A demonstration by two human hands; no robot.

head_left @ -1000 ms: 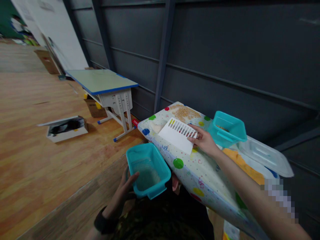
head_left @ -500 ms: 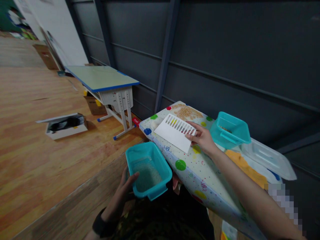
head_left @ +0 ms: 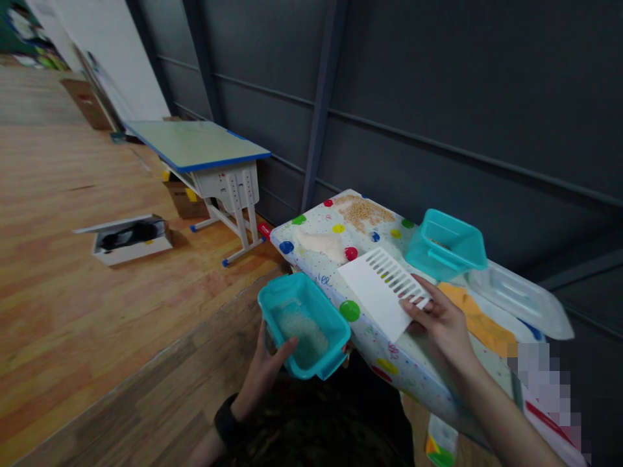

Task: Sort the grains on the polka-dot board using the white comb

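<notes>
Slotted white scoop (head_left: 377, 295): in the right hand (head_left: 440, 321), over the near half of the cloth-covered surface (head_left: 370, 337). Just changed: scoop drawn back from the pale patch (head_left: 324, 245), which now shows uncovered at its 10 o'clock. Left hand's turquoise tub (head_left: 316, 299) has edged nearer the surface too, so scoop and tub stand closer; I judge this a pause between strokes.

Scoop looks stiff, thin, broad-faced, slots in a row along its far side; no load seen on the solid part. Right grip closed on its near-right corner, thumb on top. Left hand (head_left: 267, 357) clasps the tub, at scoop's 8–9 o'clock, thumb over the rim; whitish granules (head_left: 306, 334) inside.

Farther out: tan grains (head_left: 364, 213) spread at 11; second turquoise tub (head_left: 457, 237), 2 o'clock; clear lid (head_left: 525, 301), 3 o'clock; orange cloth (head_left: 477, 318) between 3 and 4.
</notes>
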